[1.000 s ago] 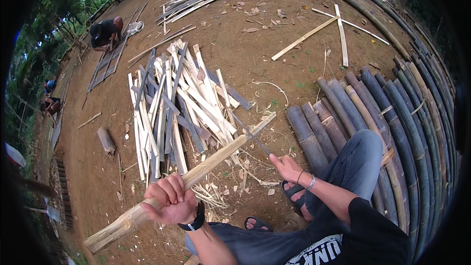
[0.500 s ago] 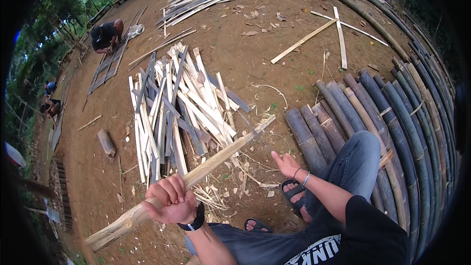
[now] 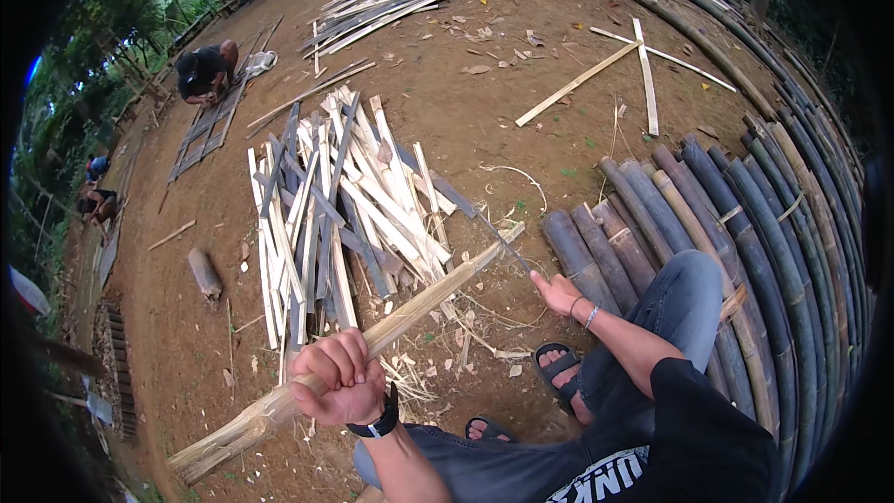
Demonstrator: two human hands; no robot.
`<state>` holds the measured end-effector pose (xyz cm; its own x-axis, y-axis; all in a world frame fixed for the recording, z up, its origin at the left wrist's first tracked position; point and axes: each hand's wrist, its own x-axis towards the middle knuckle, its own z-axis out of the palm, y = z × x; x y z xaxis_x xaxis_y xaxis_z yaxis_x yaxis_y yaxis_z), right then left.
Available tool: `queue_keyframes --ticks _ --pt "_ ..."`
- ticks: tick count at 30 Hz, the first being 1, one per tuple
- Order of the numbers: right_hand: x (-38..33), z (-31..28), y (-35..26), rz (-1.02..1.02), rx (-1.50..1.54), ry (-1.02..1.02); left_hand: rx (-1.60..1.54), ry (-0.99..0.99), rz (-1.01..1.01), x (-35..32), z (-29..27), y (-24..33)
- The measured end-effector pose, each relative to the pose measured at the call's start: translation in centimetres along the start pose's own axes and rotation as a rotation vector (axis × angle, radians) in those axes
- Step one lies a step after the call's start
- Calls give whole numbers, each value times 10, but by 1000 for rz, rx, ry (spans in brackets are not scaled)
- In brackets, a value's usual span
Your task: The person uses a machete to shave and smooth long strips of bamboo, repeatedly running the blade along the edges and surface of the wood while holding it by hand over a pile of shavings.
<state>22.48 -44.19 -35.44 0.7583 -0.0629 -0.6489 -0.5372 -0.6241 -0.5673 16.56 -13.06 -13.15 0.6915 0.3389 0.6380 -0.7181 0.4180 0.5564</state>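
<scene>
My left hand (image 3: pixel 343 377) is wrapped round a long split bamboo piece (image 3: pixel 424 305), which slants from the lower left up toward the middle. Its lower end looks thicker and rough. In my right hand (image 3: pixel 557 292) is the handle of a long thin knife (image 3: pixel 503 242). The dark blade crosses the bamboo near its far end; whether it bites into the wood I cannot tell. Beyond the bamboo lies a heap of split bamboo strips (image 3: pixel 321 196), some pale and some dark. Thin shavings (image 3: pixel 407 380) are scattered on the ground below it.
Dark bamboo poles (image 3: pixel 764 251) lie side by side along my right. More strips (image 3: pixel 391 5) are piled farther back, and crossed strips (image 3: pixel 643 74) lie at the upper right. A short bamboo log (image 3: pixel 204 274) rests at left. Another person (image 3: pixel 205 72) crouches over a bamboo frame.
My right hand and the knife have moved slightly right and up, toward the bamboo's far end. My left hand and the bamboo have shifted a little to the right.
</scene>
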Motion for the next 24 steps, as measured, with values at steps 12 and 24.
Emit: queue_keyframes --ticks 12,24 --pt "38 67 1 -116 17 200 20 284 -12 3 -24 2" --pt "74 50 36 -28 -7 187 61 216 -19 6 -23 4"
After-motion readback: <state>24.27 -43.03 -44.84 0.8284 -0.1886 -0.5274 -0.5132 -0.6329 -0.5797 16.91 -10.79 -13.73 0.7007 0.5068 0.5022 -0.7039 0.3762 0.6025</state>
